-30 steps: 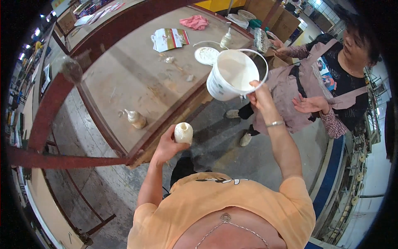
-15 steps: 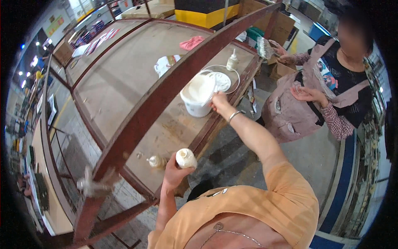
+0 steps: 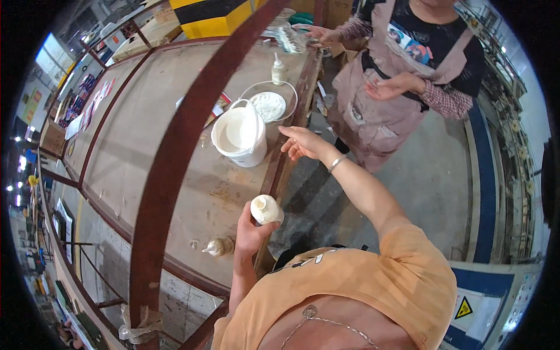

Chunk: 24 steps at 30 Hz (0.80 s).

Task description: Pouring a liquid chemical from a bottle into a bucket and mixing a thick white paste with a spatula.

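Note:
My left hand [image 3: 251,234] is wrapped round an uncapped bottle [image 3: 267,211] that looks full of white stuff, its open mouth tilted up. Out over the table edge, my right hand [image 3: 300,143] is empty with its fingers apart, just right of a white bucket [image 3: 248,157]. The bucket stands upright, with white material inside and its wire handle raised. Behind it lies a round white lid [image 3: 269,107], smeared white. A squeeze bottle [image 3: 279,72] with a pointed nozzle stands farther back. Another squeeze bottle [image 3: 220,247] lies on its side by my left hand.
A dark red metal bar [image 3: 181,131] rises across the brown table [image 3: 134,140]. At the right, a co-worker in a pinkish apron [image 3: 364,111] holds a clear plastic item [image 3: 290,39]. A black and yellow block [image 3: 213,17] stands behind the table.
My right hand has let go of the bucket's handle and opened, moving away from the rim. My left hand keeps the bottle. The view has shifted, and the co-worker appears nearer the middle.

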### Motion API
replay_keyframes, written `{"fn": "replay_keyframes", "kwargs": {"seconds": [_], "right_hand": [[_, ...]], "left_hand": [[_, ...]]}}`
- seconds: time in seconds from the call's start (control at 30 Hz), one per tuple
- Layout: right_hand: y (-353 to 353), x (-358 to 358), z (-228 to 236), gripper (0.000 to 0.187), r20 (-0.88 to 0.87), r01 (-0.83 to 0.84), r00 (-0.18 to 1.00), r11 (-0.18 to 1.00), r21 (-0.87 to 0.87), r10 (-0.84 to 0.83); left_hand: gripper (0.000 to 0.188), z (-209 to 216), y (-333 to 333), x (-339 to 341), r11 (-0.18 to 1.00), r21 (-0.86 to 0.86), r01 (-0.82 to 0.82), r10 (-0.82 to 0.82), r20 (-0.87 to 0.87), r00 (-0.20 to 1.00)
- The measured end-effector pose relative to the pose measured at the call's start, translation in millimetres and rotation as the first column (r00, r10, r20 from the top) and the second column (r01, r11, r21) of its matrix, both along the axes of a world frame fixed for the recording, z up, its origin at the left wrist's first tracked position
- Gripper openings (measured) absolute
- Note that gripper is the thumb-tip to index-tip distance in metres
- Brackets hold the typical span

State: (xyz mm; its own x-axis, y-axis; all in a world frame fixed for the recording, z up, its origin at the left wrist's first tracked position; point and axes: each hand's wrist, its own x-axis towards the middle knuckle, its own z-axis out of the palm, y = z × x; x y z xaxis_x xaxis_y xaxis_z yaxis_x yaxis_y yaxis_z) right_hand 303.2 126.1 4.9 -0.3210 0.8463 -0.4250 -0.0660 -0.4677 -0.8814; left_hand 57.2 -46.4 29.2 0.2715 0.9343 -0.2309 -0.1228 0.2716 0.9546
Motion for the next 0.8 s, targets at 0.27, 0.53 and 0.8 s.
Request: {"fn": "replay_keyframes", "kwargs": {"seconds": [0.27,0.53,0.8], "right_hand": [[-166,111,-40,0.072,-0.116,0.444,0.876,0.876,-0.189,-0.469],[-497,164,-67,0.084,-0.041,0.925,0.268,0.269,-0.269,-0.963],[-800,62,-89,0.075,0.024,0.785,-0.55,-0.526,-0.327,-0.835]], "left_hand": [[0.058,-1,24,62,0.928,0.088,0.362,-0.346,-0.156,0.925],[0.052,5,-57,203,0.589,0.081,0.804,-0.787,-0.166,0.594],[0.058,21,-258,340,0.066,0.148,0.987,-0.992,-0.097,0.081]]}}
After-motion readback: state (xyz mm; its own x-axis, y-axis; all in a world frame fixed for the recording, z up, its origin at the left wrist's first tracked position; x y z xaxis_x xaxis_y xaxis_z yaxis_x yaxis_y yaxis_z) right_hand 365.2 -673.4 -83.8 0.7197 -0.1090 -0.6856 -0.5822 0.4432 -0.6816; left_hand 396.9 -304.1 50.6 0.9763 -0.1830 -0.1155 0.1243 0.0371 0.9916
